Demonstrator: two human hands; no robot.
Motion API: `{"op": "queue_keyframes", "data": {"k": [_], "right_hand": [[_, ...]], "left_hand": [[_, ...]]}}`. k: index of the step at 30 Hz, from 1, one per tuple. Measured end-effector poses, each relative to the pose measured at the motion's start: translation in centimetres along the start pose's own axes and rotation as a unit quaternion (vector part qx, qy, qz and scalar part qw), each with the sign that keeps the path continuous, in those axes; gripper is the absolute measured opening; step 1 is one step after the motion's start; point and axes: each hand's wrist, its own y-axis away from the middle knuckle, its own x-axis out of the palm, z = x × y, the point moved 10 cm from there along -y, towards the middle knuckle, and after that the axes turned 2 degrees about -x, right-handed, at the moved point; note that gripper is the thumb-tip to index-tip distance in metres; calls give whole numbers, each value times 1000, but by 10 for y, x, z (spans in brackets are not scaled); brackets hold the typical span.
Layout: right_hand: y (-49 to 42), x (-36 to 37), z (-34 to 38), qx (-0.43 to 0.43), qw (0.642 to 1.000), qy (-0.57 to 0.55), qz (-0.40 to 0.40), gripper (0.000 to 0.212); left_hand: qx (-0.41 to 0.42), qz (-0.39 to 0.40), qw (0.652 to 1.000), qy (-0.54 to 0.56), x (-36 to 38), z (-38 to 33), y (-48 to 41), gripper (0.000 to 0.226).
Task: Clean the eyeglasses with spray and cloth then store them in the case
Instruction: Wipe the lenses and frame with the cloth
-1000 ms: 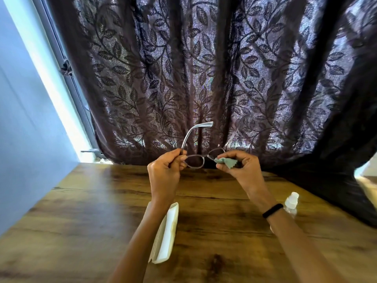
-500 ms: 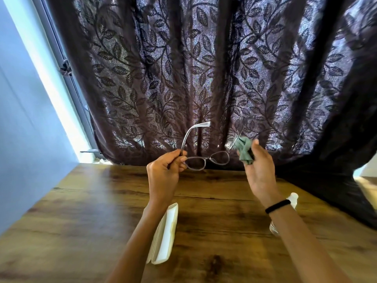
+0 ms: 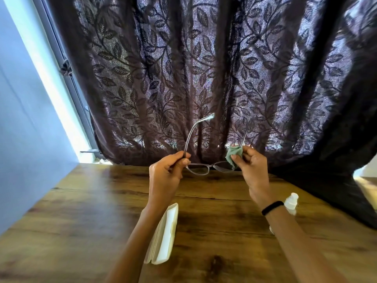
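Observation:
Thin grey eyeglasses hang in the air above the far part of the wooden table, temples unfolded and pointing up. My left hand pinches the frame at its left hinge. My right hand holds a small green cloth bunched around the right end of the frame, where the right temple starts. A white glasses case lies open on the table under my left forearm. The clear spray bottle with a white cap stands behind my right wrist, partly hidden.
The wooden table reaches to a dark leaf-patterned curtain hanging along its far edge and draping over the right corner. A pale blue wall and a bright window strip stand at the left.
My right hand, lifted off the glasses with the cloth half a second ago, has come back down onto the frame's right end. The glasses now sit lower and flatter.

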Motion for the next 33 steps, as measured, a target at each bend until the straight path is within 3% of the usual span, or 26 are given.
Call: {"op": "queue_keyframes", "data": {"k": [10,18,27,30,33], "right_hand": [[0,-5,-11,18,999,15,-22,24],[-10,-24,1,-8,997,11,-74,26],[-3,-36,26,-126,984,52,-119,26],[-2,-36,29,-147,979,70,-119,24],[-2,-35,16,-115,986,57,-110,19]], "left_hand": [[68,40,991,-110,6,-16,0,14],[47,91,986,-130,14,-10,4,11],[25,120,984,-132,18,-21,4,12],[22,111,985,-127,16,-24,3,14],[6,79,992,-99,11,-20,1,15]]}}
